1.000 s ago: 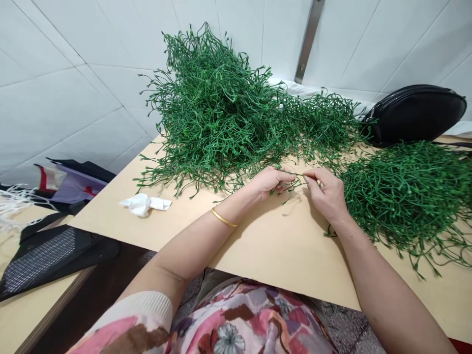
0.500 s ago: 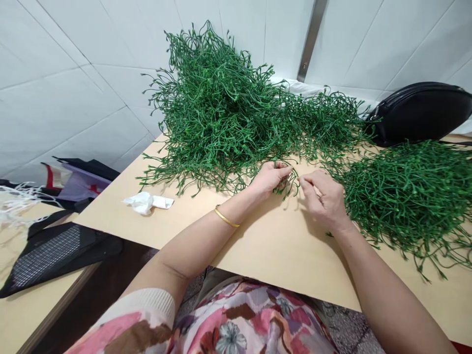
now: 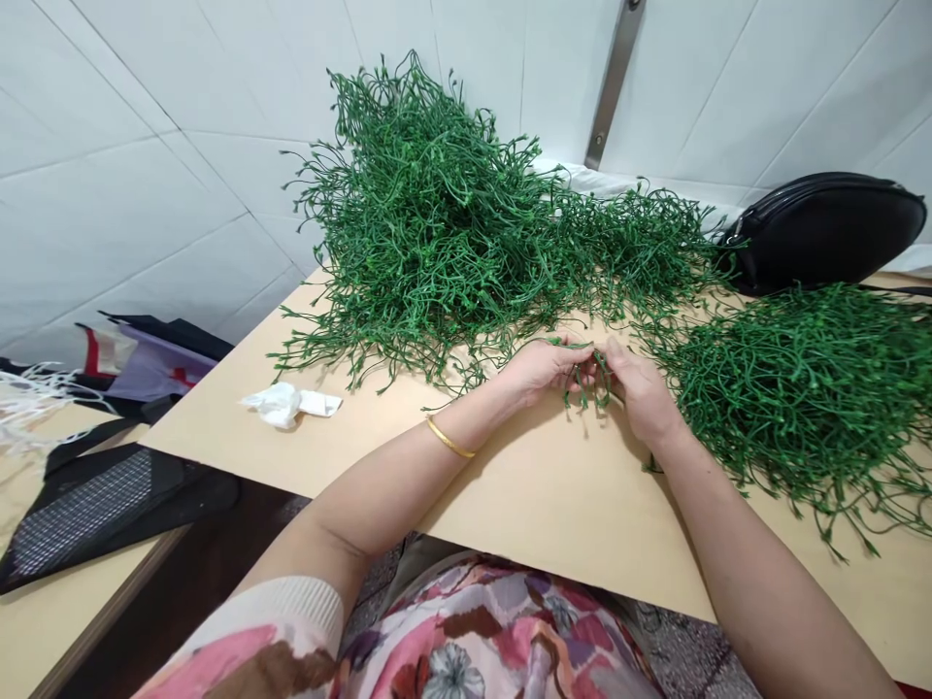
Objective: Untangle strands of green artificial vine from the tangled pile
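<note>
Thin green plastic-looking stems (image 3: 601,381) with small budded tips hang between my two hands over the table. My left hand (image 3: 546,369) pinches some of them between thumb and fingers. Close against it, my right hand (image 3: 642,393) has its thumb and fingers closed on the same stems, and the fingertips of both hands nearly meet. Behind my hands rises a large tangled heap of the same green stems (image 3: 437,214). Another pile of green stems (image 3: 808,398) lies to the right of my right hand.
A crumpled white tissue (image 3: 283,403) lies on the wooden table (image 3: 524,495) at left. A black bag (image 3: 830,233) stands at the back right. Lower left, a second surface holds black mesh fabric (image 3: 94,500) and white strings (image 3: 40,408). White tiled wall (image 3: 182,146) closes off the back.
My right hand has moved up and left to meet my left hand, which shifted slightly right. Both now grip the stems together, where the hands were apart before.
</note>
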`<state>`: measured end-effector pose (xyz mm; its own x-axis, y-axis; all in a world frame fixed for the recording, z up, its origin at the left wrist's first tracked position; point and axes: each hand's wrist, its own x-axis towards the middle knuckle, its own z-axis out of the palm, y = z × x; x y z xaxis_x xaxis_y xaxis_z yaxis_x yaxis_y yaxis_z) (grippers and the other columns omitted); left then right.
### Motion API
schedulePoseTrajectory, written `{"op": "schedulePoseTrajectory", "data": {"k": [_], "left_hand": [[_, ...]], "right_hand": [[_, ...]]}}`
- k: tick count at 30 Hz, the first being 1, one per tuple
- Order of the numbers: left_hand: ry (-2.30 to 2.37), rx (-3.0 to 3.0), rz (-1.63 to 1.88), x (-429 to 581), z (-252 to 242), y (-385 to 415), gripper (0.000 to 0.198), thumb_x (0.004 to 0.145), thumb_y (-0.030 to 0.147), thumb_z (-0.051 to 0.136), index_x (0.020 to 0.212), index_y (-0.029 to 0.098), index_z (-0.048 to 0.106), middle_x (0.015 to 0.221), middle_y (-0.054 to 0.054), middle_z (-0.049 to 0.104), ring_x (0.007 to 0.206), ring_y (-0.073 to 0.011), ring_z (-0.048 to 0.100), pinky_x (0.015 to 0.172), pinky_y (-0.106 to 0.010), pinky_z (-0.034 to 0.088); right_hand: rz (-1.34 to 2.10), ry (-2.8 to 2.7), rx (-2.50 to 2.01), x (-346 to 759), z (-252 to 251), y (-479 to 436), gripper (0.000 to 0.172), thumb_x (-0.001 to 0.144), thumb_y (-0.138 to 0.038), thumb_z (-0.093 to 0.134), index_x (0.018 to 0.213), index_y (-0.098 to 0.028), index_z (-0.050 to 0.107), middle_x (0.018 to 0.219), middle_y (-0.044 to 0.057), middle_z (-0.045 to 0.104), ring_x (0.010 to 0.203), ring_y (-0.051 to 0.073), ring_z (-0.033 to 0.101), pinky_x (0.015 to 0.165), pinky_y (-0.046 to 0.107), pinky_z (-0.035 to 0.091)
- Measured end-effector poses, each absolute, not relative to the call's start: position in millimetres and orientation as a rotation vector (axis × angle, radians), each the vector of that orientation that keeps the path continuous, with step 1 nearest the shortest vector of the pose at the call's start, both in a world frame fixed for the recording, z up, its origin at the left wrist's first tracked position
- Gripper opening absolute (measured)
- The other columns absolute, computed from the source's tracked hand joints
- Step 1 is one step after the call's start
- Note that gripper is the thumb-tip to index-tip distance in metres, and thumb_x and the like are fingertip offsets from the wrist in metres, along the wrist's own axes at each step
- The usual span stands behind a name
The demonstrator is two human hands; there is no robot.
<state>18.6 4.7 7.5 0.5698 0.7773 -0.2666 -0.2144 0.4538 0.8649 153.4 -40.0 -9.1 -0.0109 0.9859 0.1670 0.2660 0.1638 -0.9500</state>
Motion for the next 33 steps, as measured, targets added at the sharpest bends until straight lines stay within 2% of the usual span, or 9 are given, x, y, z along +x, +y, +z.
{"op": "schedulePoseTrajectory", "data": {"k": [2,7,11,17,20,24,30,33], "left_hand": [[0.741,0.958,0.708,18.8,7.1,3.9,0.014,0.075,0.011,0.058,0.064,0.012,0.049,0.054,-0.001,0.056,0.047,-0.0076,0.053,0.046,-0.019,0.038],[0.699,0.940,0.689,17.1,0.0,8.7,0.011,0.072,0.017,0.062,0.066,0.011,0.054,0.054,-0.001,0.056,0.047,-0.0078,0.053,0.047,-0.019,0.040],[0.650,0.916,0.632,17.0,-5.2,11.8,0.023,0.076,0.032,0.060,0.071,0.009,0.059,0.060,-0.006,0.061,0.053,-0.0108,0.057,0.050,-0.022,0.044],[0.892,1.008,0.775,23.8,-4.2,8.2,0.027,0.080,0.022,0.055,0.056,0.012,0.050,0.048,-0.001,0.052,0.040,-0.0056,0.047,0.044,-0.019,0.036],[0.914,1.091,0.771,23.1,-2.9,8.8,0.031,0.080,0.027,0.055,0.053,0.014,0.047,0.043,0.002,0.047,0.036,-0.0036,0.040,0.040,-0.018,0.030],[0.904,1.198,0.665,19.2,-2.1,11.3,0.035,0.074,0.034,0.062,0.051,0.014,0.047,0.043,0.002,0.044,0.034,-0.0031,0.035,0.037,-0.019,0.023],[0.995,1.129,0.690,20.5,0.9,14.2,0.032,0.079,0.022,0.055,0.050,0.014,0.045,0.041,0.004,0.041,0.031,-0.0022,0.030,0.035,-0.019,0.019],[0.994,0.978,0.778,19.8,1.2,19.7,0.033,0.082,0.021,0.049,0.052,0.016,0.038,0.040,0.006,0.037,0.031,-0.0022,0.029,0.036,-0.018,0.020]], "right_hand": [[1.055,-1.362,-1.239,152.0,-10.3,-39.3,0.047,0.085,-0.057,0.035,0.076,-0.019,0.061,0.070,0.002,0.058,0.067,0.015,0.052,0.064,0.029,0.043],[0.977,-1.362,-1.263,151.4,-15.6,-37.0,0.027,0.076,-0.045,0.058,0.078,-0.018,0.063,0.071,0.001,0.057,0.069,0.014,0.052,0.066,0.028,0.044],[0.825,-1.441,-1.326,153.0,-17.7,-36.7,0.023,0.079,-0.040,0.053,0.075,-0.018,0.060,0.070,0.001,0.057,0.067,0.014,0.051,0.065,0.028,0.042],[0.445,-1.658,-1.619,144.4,-10.6,-44.7,0.024,0.082,-0.033,0.045,0.065,-0.019,0.054,0.059,0.000,0.051,0.057,0.013,0.043,0.058,0.027,0.032],[0.388,-1.658,-1.665,140.1,-8.4,-47.8,0.024,0.081,-0.033,0.045,0.063,-0.019,0.051,0.055,-0.002,0.045,0.053,0.012,0.038,0.055,0.026,0.028],[0.461,-1.658,-1.650,142.1,-9.7,-47.0,0.024,0.080,-0.034,0.047,0.062,-0.019,0.049,0.053,-0.003,0.041,0.052,0.011,0.037,0.054,0.026,0.028],[0.813,-1.678,-1.491,150.3,-8.2,-45.0,0.033,0.085,-0.041,0.039,0.064,-0.019,0.050,0.060,0.000,0.050,0.058,0.012,0.046,0.058,0.026,0.036],[0.790,-1.728,-1.505,147.5,-3.3,-49.0,0.032,0.086,-0.038,0.038,0.063,-0.018,0.049,0.060,0.001,0.053,0.057,0.012,0.048,0.058,0.026,0.037]]}}
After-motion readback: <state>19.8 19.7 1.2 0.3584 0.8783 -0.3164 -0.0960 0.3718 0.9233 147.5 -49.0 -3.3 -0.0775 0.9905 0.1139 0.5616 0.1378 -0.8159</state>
